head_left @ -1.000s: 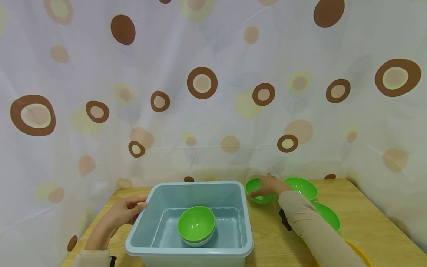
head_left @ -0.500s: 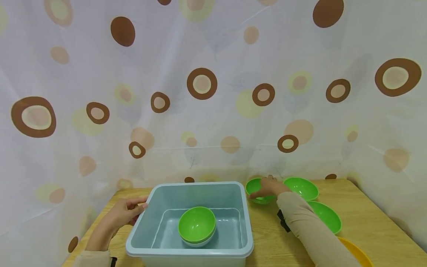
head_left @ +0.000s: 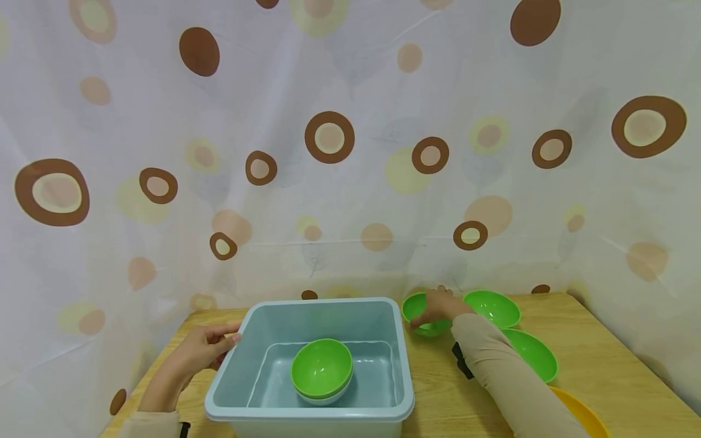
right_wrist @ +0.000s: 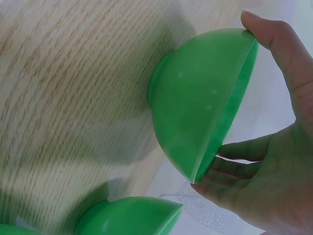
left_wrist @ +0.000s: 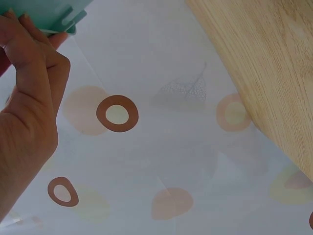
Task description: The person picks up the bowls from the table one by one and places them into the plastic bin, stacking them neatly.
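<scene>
Gripping a green bowl (right_wrist: pixel 195 100) right of lt-blue plastic basin (head_left: pixel 309 414) nr its far end, R hand (head_left: pixel 438 306) is spread wide, thumb & fingers at opp. sides of bowl's rim; L hand (head_left: pixel 198 350), part-curled, pinches basin's left rim.

Light-blue tub (head_left: pixel 309 414): rectangular, upright on worktop (head_left: pixel 438 389), left hand (head_left: pixel 199 348) gripping its left rim. Green bowl (head_left: pixel 321 368) inside tub, opening up. Held bowl (right_wrist: pixel 200 98): plain green, small foot, opening up, just right of tub's far end, right hand (head_left: pixel 440 306) across rim.
</scene>
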Demonstrator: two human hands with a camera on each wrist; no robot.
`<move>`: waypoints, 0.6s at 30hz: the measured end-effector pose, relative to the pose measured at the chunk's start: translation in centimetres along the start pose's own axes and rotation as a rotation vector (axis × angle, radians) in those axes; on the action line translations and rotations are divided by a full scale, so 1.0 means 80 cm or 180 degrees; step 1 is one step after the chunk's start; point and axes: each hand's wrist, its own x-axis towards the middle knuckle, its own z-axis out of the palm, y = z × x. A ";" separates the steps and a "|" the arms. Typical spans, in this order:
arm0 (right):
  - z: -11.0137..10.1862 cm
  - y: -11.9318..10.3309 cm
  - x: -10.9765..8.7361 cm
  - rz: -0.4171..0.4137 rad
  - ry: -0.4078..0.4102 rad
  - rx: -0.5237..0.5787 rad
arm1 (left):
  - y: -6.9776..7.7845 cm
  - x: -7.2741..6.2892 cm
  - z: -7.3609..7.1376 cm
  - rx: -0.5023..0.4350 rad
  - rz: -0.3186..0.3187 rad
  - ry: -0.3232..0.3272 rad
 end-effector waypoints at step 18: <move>-0.013 -0.003 -0.011 -0.0097 -0.0015 -0.0113 | -0.001 0.002 -0.001 0.0058 0.0017 -0.0004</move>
